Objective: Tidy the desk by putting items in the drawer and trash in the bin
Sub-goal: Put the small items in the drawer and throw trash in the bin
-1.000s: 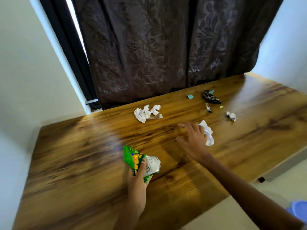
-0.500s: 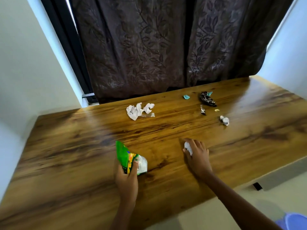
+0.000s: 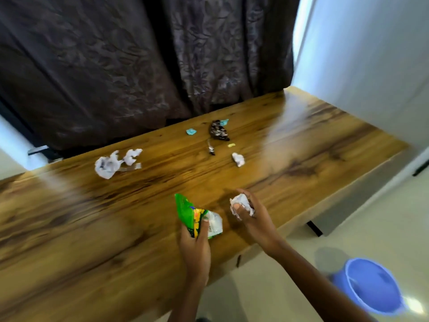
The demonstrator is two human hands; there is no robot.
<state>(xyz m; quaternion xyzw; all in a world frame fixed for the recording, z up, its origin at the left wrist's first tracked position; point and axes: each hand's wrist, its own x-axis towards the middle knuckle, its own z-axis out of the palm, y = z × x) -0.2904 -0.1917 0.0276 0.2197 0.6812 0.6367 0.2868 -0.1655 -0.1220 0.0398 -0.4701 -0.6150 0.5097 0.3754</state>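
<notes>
Paper wad sat crumpled in right hand, fingers curled round it, above desk near front edge. Judged light, soft, crushable; whole-fist grip suited. Green wrapper just left of wad, pinched by left hand, thumb on top; thin, likely slick, so grip at fold. Blue bin on floor, right of desk. More scraps lay toward desk's back edge.

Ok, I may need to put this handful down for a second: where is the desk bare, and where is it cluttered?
Bare wood lies left of the left hand holding the green wrapper, below the crumpled white tissue, and at the right end beyond the small paper ball. The back middle is crowded around the dark wrapper and its scraps.
</notes>
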